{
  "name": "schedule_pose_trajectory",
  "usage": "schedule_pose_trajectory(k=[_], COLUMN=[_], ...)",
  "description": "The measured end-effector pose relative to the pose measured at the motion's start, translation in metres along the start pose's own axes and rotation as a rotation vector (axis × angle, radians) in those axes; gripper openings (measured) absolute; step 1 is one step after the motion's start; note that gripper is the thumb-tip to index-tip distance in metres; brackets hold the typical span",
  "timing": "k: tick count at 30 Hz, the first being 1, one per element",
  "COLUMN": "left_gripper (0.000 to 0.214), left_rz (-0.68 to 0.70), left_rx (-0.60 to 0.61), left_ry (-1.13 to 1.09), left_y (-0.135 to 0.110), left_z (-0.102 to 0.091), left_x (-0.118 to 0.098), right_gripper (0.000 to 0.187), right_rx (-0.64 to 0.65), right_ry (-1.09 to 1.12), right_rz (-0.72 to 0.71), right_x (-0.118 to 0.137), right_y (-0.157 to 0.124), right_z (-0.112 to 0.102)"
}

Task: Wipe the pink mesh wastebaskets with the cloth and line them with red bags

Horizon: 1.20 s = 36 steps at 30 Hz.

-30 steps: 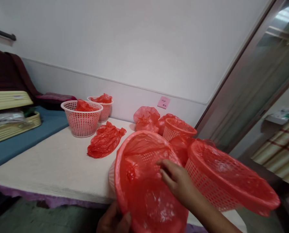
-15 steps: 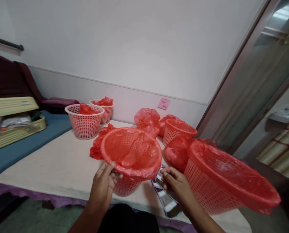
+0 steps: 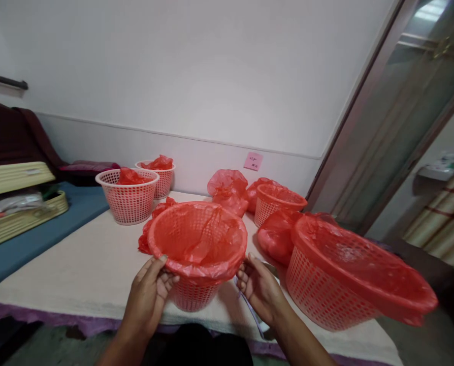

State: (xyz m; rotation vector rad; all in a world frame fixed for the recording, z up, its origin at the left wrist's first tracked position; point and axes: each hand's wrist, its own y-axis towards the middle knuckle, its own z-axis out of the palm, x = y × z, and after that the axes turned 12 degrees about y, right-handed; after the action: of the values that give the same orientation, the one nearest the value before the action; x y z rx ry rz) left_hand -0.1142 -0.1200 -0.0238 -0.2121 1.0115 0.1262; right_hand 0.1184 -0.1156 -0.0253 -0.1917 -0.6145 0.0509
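Note:
Right in front of me, a perforated plastic basket (image 3: 193, 297) is lined with a red plastic bag (image 3: 202, 229), its edge folded down over the rim. At the near left of the rim, my left hand (image 3: 147, 292) is closed, thumb on top and fingers below. My right hand (image 3: 263, 292) pinches at the right side of the folded bag edge, its fingers curled. A striped cloth (image 3: 265, 330) lies partly hidden beneath my right hand. Behind the basket's left side is a crumpled red bag (image 3: 145, 236).
Two white baskets (image 3: 130, 203) with red bags inside stand at the back left. To the right are a large bag-lined basket (image 3: 333, 284), a smaller lined basket (image 3: 265, 211) and filled red bags (image 3: 276, 236). A pink note (image 3: 253, 161) is on the wall.
My right hand has moved left from beside the basket to the bag edge on its rim. My left hand stays at the rim. The view has shifted slightly.

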Motion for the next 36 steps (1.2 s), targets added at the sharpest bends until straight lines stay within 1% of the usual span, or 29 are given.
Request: schedule_pose_trajectory(k=[2, 5, 8, 10, 14, 17, 19, 23, 26, 28, 30, 32, 36], left_gripper=[0.013, 0.010, 0.007, 0.006, 0.007, 0.008, 0.007, 0.006, 0.008, 0.009, 0.009, 0.010, 0.013], left_rz=[0.004, 0.002, -0.016, -0.014, 0.004, -0.003, -0.012, -0.011, -0.005, -0.005, -0.003, -0.019, -0.089], left_rx=[0.012, 0.009, 0.004, 0.009, 0.013, 0.033, 0.040, 0.040, 0.046, 0.044, 0.024, -0.010, -0.170], left_ry=[0.025, 0.061, 0.091, 0.110, 0.157, 0.205, 0.228, 0.251, 0.265, 0.277, 0.284, 0.280, 0.229], left_y=[0.003, 0.011, 0.018, 0.021, 0.022, 0.021, 0.020, 0.020, 0.019, 0.017, 0.014, 0.010, 0.004], left_z=[-0.003, -0.008, -0.014, -0.015, -0.016, -0.016, -0.017, -0.020, -0.020, -0.019, -0.020, -0.022, -0.034], left_x=[-0.002, -0.004, -0.008, -0.010, -0.014, -0.015, -0.015, -0.015, -0.015, -0.016, -0.018, -0.023, -0.036], right_gripper=[0.026, 0.026, 0.026, 0.027, 0.027, 0.028, 0.029, 0.027, 0.022, 0.018, 0.016, 0.017, 0.020], right_rx=[0.021, 0.090, 0.167, 0.186, 0.172, 0.163, 0.149, 0.081, 0.046, 0.048, 0.073, 0.121, 0.238], right_ry=[0.027, 0.017, 0.021, 0.029, 0.021, 0.028, 0.035, 0.049, 0.044, 0.045, 0.050, 0.048, 0.034], right_rz=[-0.028, -0.041, -0.037, -0.039, -0.026, -0.005, 0.000, -0.039, -0.045, -0.040, -0.037, -0.024, 0.041], right_x=[0.001, 0.001, -0.002, -0.005, -0.010, -0.009, -0.004, 0.013, 0.025, 0.029, 0.031, 0.030, 0.025], right_y=[0.004, 0.010, 0.015, 0.018, 0.024, 0.028, 0.030, 0.040, 0.053, 0.060, 0.062, 0.059, 0.044], right_z=[0.002, 0.005, 0.003, -0.001, -0.010, -0.017, -0.022, -0.027, -0.025, -0.021, -0.016, -0.012, -0.010])
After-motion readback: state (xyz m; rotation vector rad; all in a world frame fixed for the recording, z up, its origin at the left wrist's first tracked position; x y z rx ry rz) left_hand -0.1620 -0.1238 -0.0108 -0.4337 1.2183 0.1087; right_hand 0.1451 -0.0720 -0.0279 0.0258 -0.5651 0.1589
